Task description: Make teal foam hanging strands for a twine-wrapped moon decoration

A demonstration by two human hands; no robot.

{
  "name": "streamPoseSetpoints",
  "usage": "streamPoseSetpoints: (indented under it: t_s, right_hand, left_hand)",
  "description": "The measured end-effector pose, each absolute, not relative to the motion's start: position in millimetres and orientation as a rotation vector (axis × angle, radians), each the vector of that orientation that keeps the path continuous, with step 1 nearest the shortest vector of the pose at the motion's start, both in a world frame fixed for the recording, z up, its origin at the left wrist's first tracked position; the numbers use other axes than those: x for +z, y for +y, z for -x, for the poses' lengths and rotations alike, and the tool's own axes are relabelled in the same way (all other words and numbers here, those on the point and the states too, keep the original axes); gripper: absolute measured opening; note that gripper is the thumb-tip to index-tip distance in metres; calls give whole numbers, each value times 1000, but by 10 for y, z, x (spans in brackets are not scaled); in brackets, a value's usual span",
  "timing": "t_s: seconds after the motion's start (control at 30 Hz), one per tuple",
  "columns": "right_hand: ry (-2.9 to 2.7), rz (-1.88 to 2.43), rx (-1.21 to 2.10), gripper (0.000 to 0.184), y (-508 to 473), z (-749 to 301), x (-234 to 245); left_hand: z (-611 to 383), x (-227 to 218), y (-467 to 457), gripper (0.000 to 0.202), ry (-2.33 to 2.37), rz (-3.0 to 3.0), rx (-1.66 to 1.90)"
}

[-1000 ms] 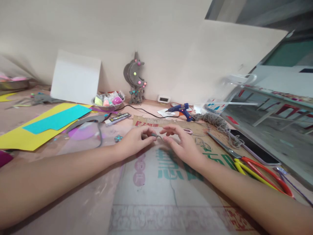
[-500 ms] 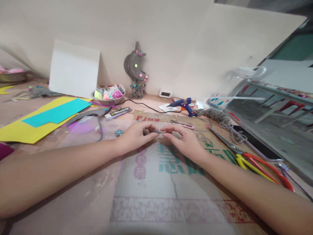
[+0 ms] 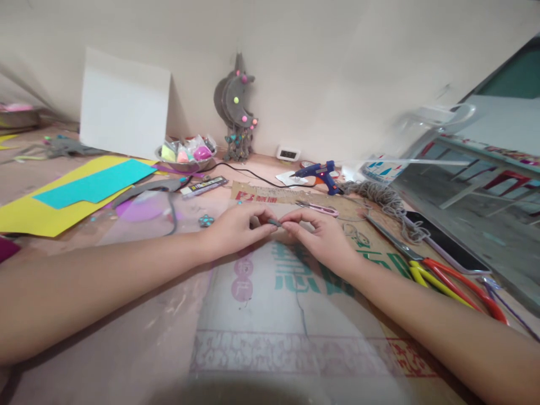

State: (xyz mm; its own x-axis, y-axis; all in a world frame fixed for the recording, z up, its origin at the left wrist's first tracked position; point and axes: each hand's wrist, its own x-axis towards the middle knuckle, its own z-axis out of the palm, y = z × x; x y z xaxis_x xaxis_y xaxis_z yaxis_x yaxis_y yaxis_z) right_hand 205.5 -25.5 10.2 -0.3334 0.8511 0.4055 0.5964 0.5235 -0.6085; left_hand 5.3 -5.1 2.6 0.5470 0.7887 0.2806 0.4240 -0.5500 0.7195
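My left hand [image 3: 236,228] and my right hand [image 3: 318,236] meet over a printed cardboard sheet [image 3: 291,315] lying on the table. Both pinch the same tiny grey piece [image 3: 275,223] between thumb and fingertips. It is too small to name. A small teal flower-shaped piece [image 3: 206,220] lies just left of my left hand. A small pink-handled snipper [image 3: 317,208] lies just beyond my right hand.
Yellow-and-red handled scissors [image 3: 439,275], a phone [image 3: 442,243] and grey yarn [image 3: 386,201] lie at the right. A blue glue gun [image 3: 316,174] sits behind. A bowl of coloured clay [image 3: 185,156], a grey moon ornament [image 3: 235,107], yellow [image 3: 37,216] and teal sheets [image 3: 95,183] lie left.
My right hand's fingers closed from spread to a pinch and came against my left fingertips on the small grey piece. The view tilted down slightly.
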Motion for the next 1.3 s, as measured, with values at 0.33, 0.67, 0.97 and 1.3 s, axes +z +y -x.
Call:
streamPoseSetpoints:
  t_s: [0.33,0.67,0.97,1.3]
  right_hand:
    - [-2046,1217,507,13,-256,-2034,104]
    - [-2019,1203,565,13,-273,-2055,81]
    - [-2041,1147,427,22,-260,-2069,70]
    - [-2101,1105,241,10,-253,-2078,39]
  left_hand:
    - [-51,9,-48,15,976,-2271,809]
    - [-68,34,-57,16,995,-2207,783]
    - [-69,60,-47,14,978,-2165,803]
    - [-61,27,-34,14,986,-2190,826]
